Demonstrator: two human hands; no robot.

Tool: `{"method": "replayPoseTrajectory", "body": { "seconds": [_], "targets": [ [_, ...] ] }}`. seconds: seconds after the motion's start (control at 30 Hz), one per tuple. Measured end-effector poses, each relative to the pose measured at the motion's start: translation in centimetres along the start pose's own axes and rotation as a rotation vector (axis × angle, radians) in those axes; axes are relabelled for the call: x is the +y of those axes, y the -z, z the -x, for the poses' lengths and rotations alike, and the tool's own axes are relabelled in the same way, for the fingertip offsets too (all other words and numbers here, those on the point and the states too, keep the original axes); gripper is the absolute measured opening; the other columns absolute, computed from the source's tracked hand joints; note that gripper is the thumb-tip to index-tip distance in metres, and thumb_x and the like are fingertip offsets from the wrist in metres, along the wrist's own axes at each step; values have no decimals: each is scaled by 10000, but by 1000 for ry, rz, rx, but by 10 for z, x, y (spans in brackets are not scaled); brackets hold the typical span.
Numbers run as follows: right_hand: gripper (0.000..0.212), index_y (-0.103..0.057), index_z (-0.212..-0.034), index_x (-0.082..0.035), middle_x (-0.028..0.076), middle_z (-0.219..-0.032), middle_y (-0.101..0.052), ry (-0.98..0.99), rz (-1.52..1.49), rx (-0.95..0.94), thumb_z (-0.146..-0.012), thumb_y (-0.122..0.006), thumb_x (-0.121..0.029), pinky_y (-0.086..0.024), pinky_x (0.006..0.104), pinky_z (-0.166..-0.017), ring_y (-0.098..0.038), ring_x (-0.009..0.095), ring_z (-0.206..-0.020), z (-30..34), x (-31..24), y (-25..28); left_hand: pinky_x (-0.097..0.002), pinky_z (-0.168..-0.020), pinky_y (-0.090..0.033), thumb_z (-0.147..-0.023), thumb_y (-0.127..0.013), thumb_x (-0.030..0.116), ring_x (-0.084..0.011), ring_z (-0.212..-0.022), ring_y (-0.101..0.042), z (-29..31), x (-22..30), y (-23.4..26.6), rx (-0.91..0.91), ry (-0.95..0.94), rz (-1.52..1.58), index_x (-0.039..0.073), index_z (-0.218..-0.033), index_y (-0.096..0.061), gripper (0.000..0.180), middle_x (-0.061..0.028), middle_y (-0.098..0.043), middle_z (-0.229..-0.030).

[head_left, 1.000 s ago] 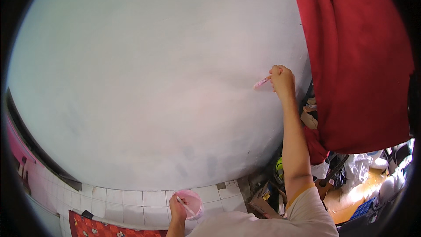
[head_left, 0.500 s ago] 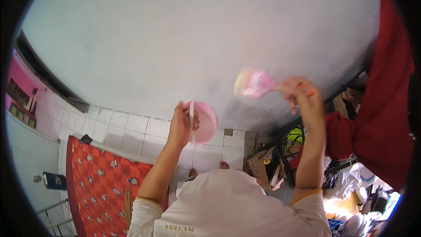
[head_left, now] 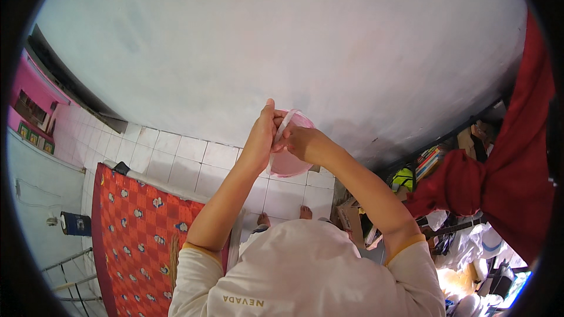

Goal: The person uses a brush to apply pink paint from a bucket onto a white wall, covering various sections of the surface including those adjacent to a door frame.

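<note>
Right hand [head_left: 306,144] swung off pale painted wall [head_left: 235,53] to round pink plastic bucket [head_left: 288,167] hanging in front, so no strokes now; paintbrush hidden, can't tell that grip. Left hand [head_left: 261,136] wrapped round white strap handle [head_left: 287,120].

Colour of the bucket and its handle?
Bucket: pink. Handle: white. Best seen in the head view, the only one.
</note>
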State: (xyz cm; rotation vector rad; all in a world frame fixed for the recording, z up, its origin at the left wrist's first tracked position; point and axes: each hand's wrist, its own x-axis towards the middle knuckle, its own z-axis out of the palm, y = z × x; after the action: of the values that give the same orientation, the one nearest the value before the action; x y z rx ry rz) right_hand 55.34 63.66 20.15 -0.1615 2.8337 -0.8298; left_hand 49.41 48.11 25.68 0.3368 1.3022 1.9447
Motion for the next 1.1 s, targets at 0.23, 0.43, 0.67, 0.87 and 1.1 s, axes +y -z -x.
{"method": "replayPoseTrajectory", "body": {
  "seconds": [0.23,0.43,0.67,0.87,1.1],
  "targets": [
    [166,-689,-1020,-92,118,-1072,-675,-151,-23,-267,-901,-581,-131,-534,419,-778,-670,288,-908,-13,-7,-24,-256,-468,-281,-1017,-345,597,-79,-496,-344,-1,-2,4,117,95,-216,2,-982,-603,649,6,-468,-611],
    [175,-690,-1015,-84,146,-969,-690,-6,3,-230,-901,-570,-139,-518,420,-805,-658,301,-942,-21,38,-63,-232,-494,-226,-996,-364,623,-59,-581,-394,4,-3,3,91,152,-288,20,-999,-619,655,30,-472,-636],
    [202,-690,-1023,-81,139,-998,-694,7,124,-432,-932,-548,-192,-509,426,-827,-650,303,-968,-9,-19,-16,-232,-475,-231,-1009,-362,592,-61,-520,-354,5,-8,5,87,110,-257,8,-1003,-620,638,26,-487,-640],
    [257,-680,-1078,-20,108,-893,-707,-117,-313,15,-956,-580,-223,-525,365,-659,-660,200,-738,33,-3,14,-228,-472,-235,-1021,-340,581,-67,-483,-306,1,-1,4,33,113,-120,12,-1058,-579,618,12,-499,-661],
    [318,-654,-1108,36,108,-906,-701,-345,-1030,388,-1002,-544,-243,-500,279,-591,-674,165,-744,68,23,-1,-237,-478,-254,-1016,-348,586,-76,-478,-303,-13,2,20,21,4,25,-6,-1088,-521,621,-1,-515,-687]
  ]
}}
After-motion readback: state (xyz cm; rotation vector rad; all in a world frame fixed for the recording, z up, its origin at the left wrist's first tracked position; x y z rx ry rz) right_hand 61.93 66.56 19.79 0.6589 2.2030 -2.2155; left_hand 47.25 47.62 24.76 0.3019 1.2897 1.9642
